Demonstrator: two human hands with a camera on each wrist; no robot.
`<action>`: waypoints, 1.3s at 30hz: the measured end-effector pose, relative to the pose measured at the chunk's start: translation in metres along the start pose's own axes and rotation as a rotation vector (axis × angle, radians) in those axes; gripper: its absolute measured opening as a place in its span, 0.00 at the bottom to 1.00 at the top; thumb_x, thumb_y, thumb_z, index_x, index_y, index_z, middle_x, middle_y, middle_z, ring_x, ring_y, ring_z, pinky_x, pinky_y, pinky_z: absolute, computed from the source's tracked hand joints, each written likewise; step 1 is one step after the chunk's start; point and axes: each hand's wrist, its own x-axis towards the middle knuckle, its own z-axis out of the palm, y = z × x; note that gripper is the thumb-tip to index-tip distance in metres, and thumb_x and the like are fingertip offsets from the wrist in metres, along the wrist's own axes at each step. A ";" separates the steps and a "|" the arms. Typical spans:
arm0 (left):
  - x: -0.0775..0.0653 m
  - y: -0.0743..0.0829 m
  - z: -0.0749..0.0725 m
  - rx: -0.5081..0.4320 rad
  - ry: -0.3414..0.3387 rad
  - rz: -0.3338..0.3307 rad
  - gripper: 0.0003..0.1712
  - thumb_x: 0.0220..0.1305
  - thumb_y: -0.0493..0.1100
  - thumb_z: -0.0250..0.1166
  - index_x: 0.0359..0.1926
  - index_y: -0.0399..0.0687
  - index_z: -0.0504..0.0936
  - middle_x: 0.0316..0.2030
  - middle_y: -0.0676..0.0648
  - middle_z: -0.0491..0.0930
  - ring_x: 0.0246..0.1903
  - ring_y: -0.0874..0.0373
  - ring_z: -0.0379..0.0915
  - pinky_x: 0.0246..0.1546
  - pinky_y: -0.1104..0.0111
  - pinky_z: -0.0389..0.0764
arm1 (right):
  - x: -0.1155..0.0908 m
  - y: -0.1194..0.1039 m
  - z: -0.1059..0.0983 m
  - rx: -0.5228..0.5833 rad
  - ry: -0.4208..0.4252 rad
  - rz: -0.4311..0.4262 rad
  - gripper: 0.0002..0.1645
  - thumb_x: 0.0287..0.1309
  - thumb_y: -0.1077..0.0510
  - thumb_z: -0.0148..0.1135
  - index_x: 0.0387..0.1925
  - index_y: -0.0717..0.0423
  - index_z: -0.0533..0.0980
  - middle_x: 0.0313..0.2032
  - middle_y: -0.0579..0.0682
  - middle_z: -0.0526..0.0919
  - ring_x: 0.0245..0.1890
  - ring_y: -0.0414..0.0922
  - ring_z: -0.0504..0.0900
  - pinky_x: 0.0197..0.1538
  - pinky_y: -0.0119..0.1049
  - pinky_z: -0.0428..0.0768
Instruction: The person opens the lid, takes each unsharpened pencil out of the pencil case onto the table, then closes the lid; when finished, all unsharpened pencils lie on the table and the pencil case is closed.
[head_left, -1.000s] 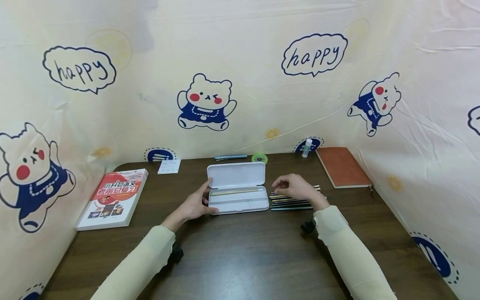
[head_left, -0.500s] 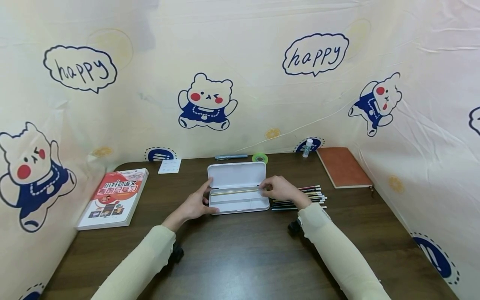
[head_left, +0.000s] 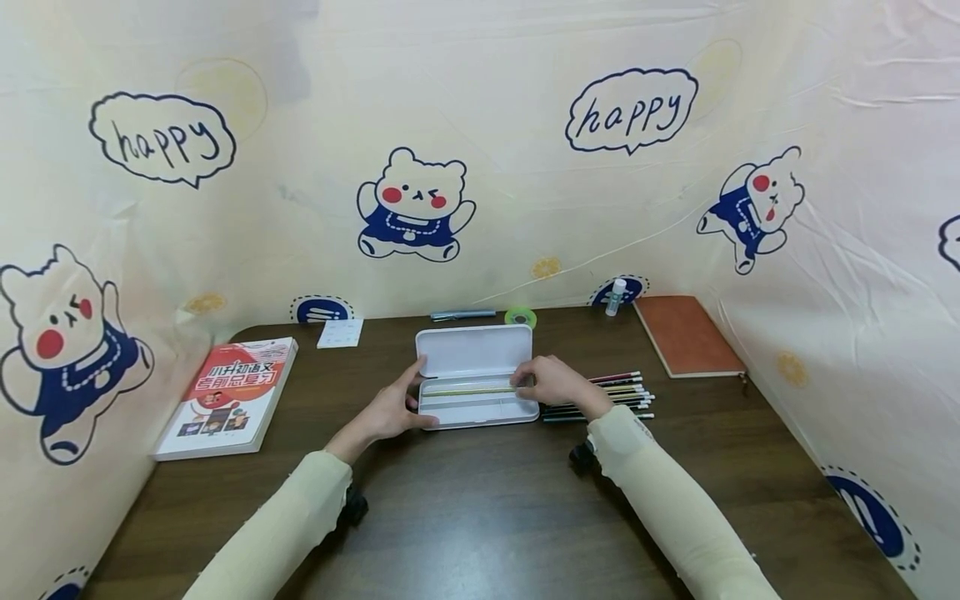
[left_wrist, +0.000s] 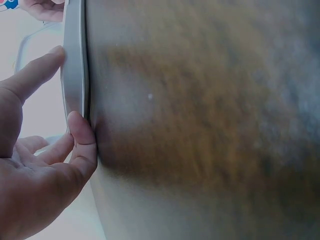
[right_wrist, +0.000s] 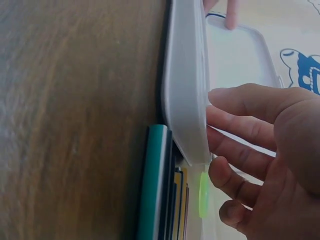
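A white pencil case (head_left: pixel 480 410) lies with its lid raised. My left hand (head_left: pixel 387 410) grips its left end, thumb at the front edge and fingers along the side; in the left wrist view, fingertips touch the wall of the case (left_wrist: pixel 75 65). Inside the back compartment lies a yellowish pencil (head_left: pixel 468 392). My right hand (head_left: pixel 551 382) reaches over the case's right end and pinches that pencil's right end; in the right wrist view, the case wall (right_wrist: pixel 185 95) hides what is between the fingertips. Several pencils (head_left: pixel 626 400) lie just right of the case, partly under the right hand.
Behind the case are a blue pen (head_left: pixel 462 315) and a green tape roll (head_left: pixel 521 317). A glue stick (head_left: pixel 615 297) stands near a brown notebook (head_left: pixel 686 336) at back right. To the left are a book (head_left: pixel 225 400) and a paper slip (head_left: pixel 340 333).
My right hand has moved left from the loose pencils to the case's right end, fingers now inside. The pencil in the case lies slightly nearer the front. My left hand stays put.
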 end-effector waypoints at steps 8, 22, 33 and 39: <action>-0.001 0.000 0.001 0.002 0.001 -0.005 0.66 0.53 0.50 0.78 0.80 0.60 0.41 0.69 0.40 0.69 0.44 0.53 0.71 0.41 0.66 0.73 | 0.002 -0.001 0.005 -0.024 -0.046 -0.031 0.07 0.62 0.58 0.66 0.39 0.48 0.87 0.33 0.41 0.86 0.33 0.37 0.77 0.43 0.35 0.77; 0.000 0.001 0.001 -0.001 -0.004 -0.003 0.66 0.52 0.50 0.78 0.80 0.60 0.42 0.69 0.40 0.69 0.44 0.53 0.71 0.41 0.65 0.73 | 0.002 -0.006 0.001 -0.009 -0.068 0.004 0.04 0.63 0.59 0.65 0.35 0.49 0.85 0.31 0.42 0.83 0.33 0.39 0.76 0.43 0.35 0.76; 0.001 0.000 0.001 0.003 -0.001 0.000 0.66 0.52 0.50 0.78 0.80 0.60 0.42 0.69 0.40 0.69 0.43 0.53 0.71 0.40 0.66 0.73 | 0.003 -0.006 0.001 0.008 -0.035 0.010 0.04 0.62 0.61 0.66 0.33 0.48 0.83 0.31 0.42 0.83 0.33 0.39 0.76 0.42 0.34 0.75; 0.001 0.000 0.001 0.003 -0.001 -0.008 0.66 0.53 0.50 0.78 0.80 0.60 0.42 0.69 0.40 0.69 0.44 0.53 0.71 0.41 0.65 0.73 | -0.002 -0.001 -0.003 0.015 -0.001 0.000 0.04 0.61 0.61 0.66 0.33 0.48 0.84 0.31 0.42 0.83 0.33 0.39 0.75 0.41 0.33 0.75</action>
